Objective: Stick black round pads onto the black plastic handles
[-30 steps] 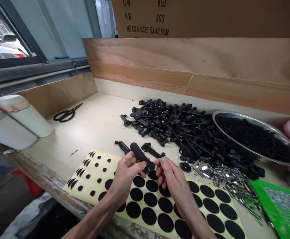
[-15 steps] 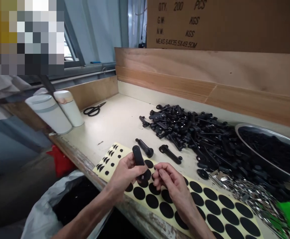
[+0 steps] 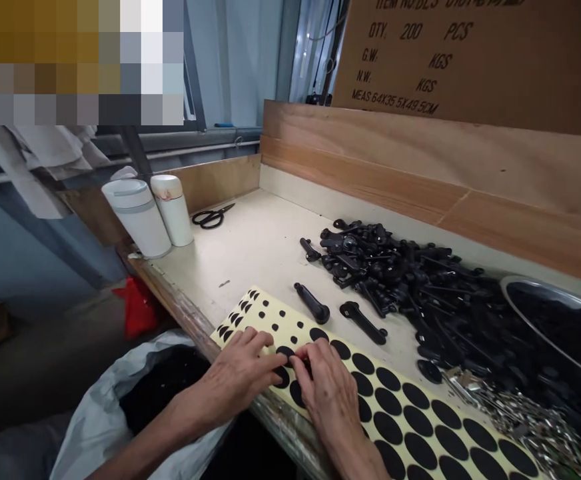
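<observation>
Over black-dot sheet (image 3: 290, 313), left hand (image 3: 235, 380), right hand (image 3: 323, 383) together, steel bowl (image 3: 545, 291) of black parts (image 3: 555, 320)

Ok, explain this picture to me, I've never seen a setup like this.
There is no machine here: one camera worn on a person's head looks down at their own bare hands. The left hand and right hand rest on a sheet of round black stickers, fingertips close together; whether they hold anything is hard to tell. On the cream workbench lie two black plastic handles, a heap of more, a steel bowl and black-handled scissors.
</observation>
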The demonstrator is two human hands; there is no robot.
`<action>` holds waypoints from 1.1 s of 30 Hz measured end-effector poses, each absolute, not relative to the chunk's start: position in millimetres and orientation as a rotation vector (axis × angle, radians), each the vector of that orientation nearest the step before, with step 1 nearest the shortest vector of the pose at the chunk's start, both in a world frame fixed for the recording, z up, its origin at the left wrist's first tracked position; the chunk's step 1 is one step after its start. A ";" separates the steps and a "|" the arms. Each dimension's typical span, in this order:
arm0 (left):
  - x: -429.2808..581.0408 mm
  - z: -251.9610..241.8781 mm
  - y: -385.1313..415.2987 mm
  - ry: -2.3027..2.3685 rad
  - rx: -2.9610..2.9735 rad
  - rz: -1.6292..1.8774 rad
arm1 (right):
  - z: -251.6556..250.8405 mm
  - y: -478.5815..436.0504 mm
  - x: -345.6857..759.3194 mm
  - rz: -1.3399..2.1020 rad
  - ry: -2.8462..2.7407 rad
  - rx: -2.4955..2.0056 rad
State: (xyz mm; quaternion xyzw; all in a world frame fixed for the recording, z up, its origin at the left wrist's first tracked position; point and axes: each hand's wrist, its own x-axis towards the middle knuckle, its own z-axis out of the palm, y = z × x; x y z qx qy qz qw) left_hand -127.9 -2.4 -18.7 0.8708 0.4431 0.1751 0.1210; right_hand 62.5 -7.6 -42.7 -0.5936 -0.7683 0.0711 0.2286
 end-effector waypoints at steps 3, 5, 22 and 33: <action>-117.7 -32.7 0.6 1.318 2.663 0.473 | -47.7 -9.2 56.9 0.250 -2.039 -1.656; -121.3 -37.2 -0.3 1.321 2.711 0.476 | -49.0 -10.3 55.9 0.315 -1.993 -1.623; -123.9 -22.6 -3.1 1.342 2.163 0.809 | -20.3 -4.4 71.7 1.024 -1.686 -1.445; -73.7 6.2 19.5 1.281 1.225 0.992 | -21.0 -2.7 103.5 1.179 -1.195 -1.394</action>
